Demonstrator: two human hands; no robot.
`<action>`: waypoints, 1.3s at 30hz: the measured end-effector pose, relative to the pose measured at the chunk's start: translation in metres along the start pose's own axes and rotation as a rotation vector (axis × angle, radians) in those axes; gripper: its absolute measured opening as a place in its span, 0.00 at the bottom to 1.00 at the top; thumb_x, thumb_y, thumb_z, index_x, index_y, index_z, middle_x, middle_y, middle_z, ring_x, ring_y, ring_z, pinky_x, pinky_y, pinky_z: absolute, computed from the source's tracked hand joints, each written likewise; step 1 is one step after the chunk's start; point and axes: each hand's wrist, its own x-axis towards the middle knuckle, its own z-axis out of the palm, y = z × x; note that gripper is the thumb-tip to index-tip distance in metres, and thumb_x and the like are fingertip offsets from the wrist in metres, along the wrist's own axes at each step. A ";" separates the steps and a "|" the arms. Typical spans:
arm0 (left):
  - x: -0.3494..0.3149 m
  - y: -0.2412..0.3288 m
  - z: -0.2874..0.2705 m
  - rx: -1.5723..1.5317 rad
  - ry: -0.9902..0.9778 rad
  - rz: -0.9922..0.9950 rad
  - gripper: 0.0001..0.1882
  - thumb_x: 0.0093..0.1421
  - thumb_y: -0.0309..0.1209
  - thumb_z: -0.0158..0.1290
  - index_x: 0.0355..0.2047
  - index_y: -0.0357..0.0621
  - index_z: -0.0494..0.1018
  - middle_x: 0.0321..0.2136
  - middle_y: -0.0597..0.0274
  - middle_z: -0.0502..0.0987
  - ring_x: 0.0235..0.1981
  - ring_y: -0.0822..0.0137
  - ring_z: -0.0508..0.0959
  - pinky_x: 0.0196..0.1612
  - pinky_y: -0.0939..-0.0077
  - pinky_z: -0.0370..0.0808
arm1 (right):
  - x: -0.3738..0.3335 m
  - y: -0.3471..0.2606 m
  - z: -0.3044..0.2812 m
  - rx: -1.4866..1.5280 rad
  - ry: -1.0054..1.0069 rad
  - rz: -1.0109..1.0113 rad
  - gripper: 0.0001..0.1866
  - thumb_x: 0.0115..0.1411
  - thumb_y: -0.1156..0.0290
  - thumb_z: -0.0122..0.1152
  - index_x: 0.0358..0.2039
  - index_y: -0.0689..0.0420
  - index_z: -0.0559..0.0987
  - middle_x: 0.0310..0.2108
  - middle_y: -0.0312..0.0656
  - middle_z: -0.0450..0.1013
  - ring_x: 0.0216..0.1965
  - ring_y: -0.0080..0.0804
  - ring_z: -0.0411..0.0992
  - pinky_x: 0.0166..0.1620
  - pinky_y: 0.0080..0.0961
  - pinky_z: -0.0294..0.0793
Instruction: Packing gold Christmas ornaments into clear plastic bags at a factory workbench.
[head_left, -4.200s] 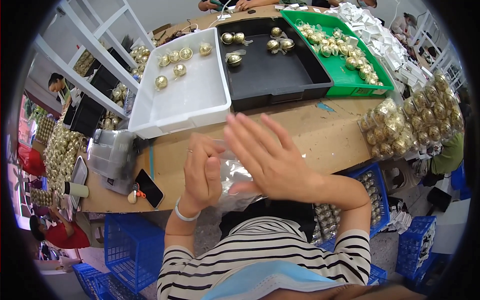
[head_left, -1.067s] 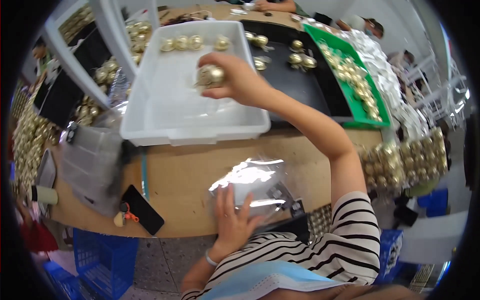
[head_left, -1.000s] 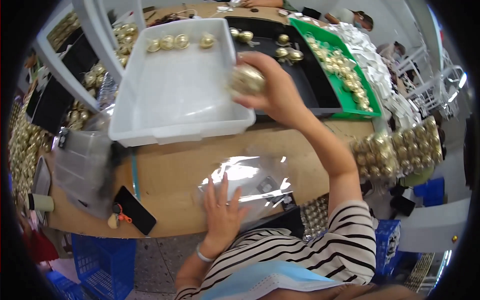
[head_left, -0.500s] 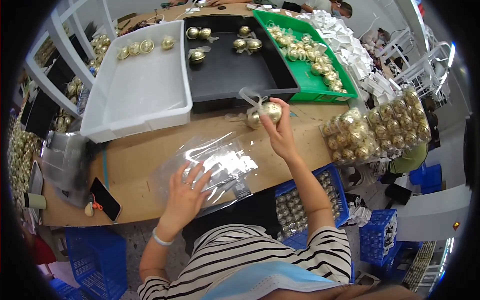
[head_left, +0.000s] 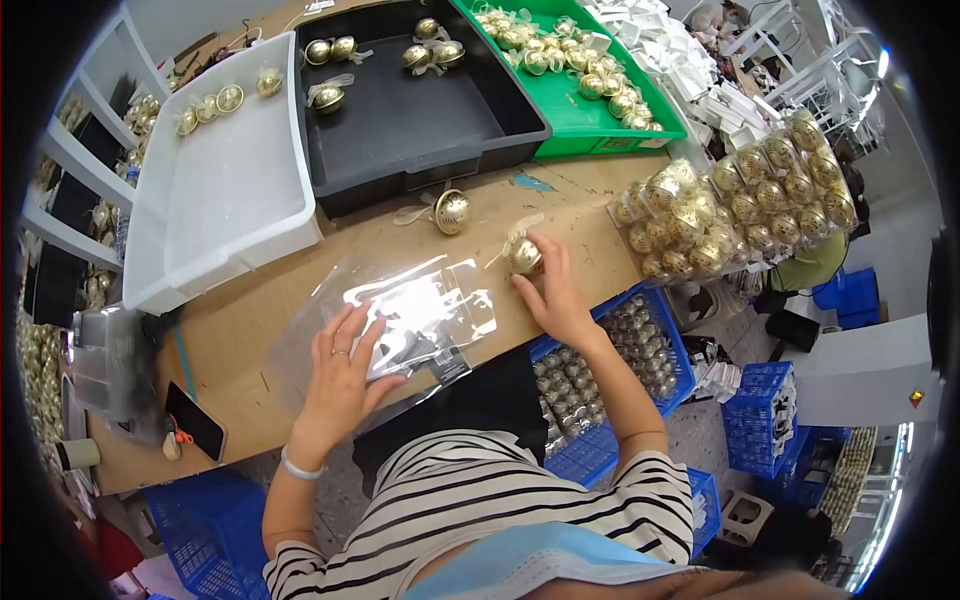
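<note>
My left hand (head_left: 343, 372) lies with fingers spread on clear plastic bags (head_left: 430, 301) near the front of the table. To their right, my right hand (head_left: 560, 297) has thumb and fingers round a gold bell ornament (head_left: 524, 256) with a sheer ribbon, low at the tabletop. A second gold bell ornament (head_left: 453, 212), with cutouts and a pale ribbon, rests on the cardboard-brown table just in front of the black tray, touched by neither hand.
White (head_left: 215, 190), black (head_left: 400, 150) and green (head_left: 600, 138) trays with gold bells line the back. Clear packs of bells (head_left: 740, 200) stand at right. A phone (head_left: 196, 420) lies at left. A blue crate (head_left: 682, 372) of bells sits below the table edge.
Two bells were together in my right hand; one now lies on the table. My right hand has come down to the tabletop with the other. The whole view has shifted; my left hand stays on the bags.
</note>
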 end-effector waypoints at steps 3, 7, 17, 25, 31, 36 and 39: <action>0.002 -0.003 0.005 0.039 0.000 0.031 0.40 0.54 0.41 0.66 0.64 0.42 0.65 0.67 0.52 0.61 0.67 0.47 0.60 0.64 0.50 0.61 | -0.007 0.007 0.005 -0.407 0.129 -0.029 0.40 0.61 0.78 0.60 0.71 0.62 0.53 0.59 0.57 0.61 0.58 0.55 0.62 0.61 0.43 0.63; 0.002 0.002 0.004 0.085 -0.050 0.013 0.40 0.54 0.39 0.66 0.65 0.42 0.65 0.69 0.51 0.59 0.68 0.46 0.59 0.64 0.49 0.62 | 0.003 0.022 -0.012 -0.497 0.041 -0.006 0.38 0.62 0.76 0.59 0.71 0.62 0.55 0.58 0.57 0.63 0.57 0.56 0.62 0.62 0.45 0.62; 0.005 -0.009 0.014 -0.160 0.067 -0.029 0.45 0.49 0.33 0.70 0.65 0.38 0.63 0.70 0.49 0.59 0.68 0.44 0.59 0.68 0.52 0.60 | 0.036 0.040 -0.015 -0.377 0.100 0.028 0.35 0.56 0.68 0.71 0.61 0.63 0.67 0.56 0.54 0.64 0.56 0.53 0.63 0.62 0.42 0.62; 0.001 -0.034 0.008 -0.262 0.035 0.050 0.46 0.48 0.33 0.70 0.67 0.43 0.64 0.69 0.50 0.61 0.70 0.47 0.60 0.69 0.55 0.60 | 0.060 -0.047 0.009 0.656 -0.869 -0.014 0.29 0.61 0.65 0.71 0.59 0.62 0.70 0.58 0.49 0.69 0.61 0.39 0.67 0.63 0.33 0.65; -0.005 -0.031 0.013 -0.301 0.058 0.014 0.46 0.49 0.33 0.69 0.69 0.50 0.63 0.71 0.57 0.59 0.70 0.51 0.60 0.69 0.57 0.60 | 0.062 -0.052 0.021 0.389 -0.947 -0.122 0.34 0.65 0.63 0.65 0.66 0.61 0.61 0.58 0.52 0.70 0.61 0.43 0.70 0.61 0.40 0.70; -0.003 -0.025 0.011 -0.212 0.012 0.013 0.46 0.49 0.33 0.68 0.69 0.43 0.62 0.70 0.57 0.61 0.70 0.51 0.60 0.67 0.55 0.62 | 0.069 -0.085 0.093 0.666 -0.758 0.017 0.28 0.66 0.70 0.63 0.64 0.57 0.67 0.61 0.49 0.68 0.62 0.38 0.69 0.62 0.34 0.69; -0.004 -0.028 0.015 -0.179 0.052 0.011 0.46 0.50 0.33 0.68 0.69 0.42 0.62 0.70 0.58 0.61 0.69 0.52 0.60 0.67 0.56 0.61 | 0.074 -0.084 0.109 0.591 -0.634 -0.080 0.28 0.66 0.70 0.63 0.65 0.56 0.68 0.58 0.47 0.71 0.57 0.34 0.73 0.59 0.31 0.73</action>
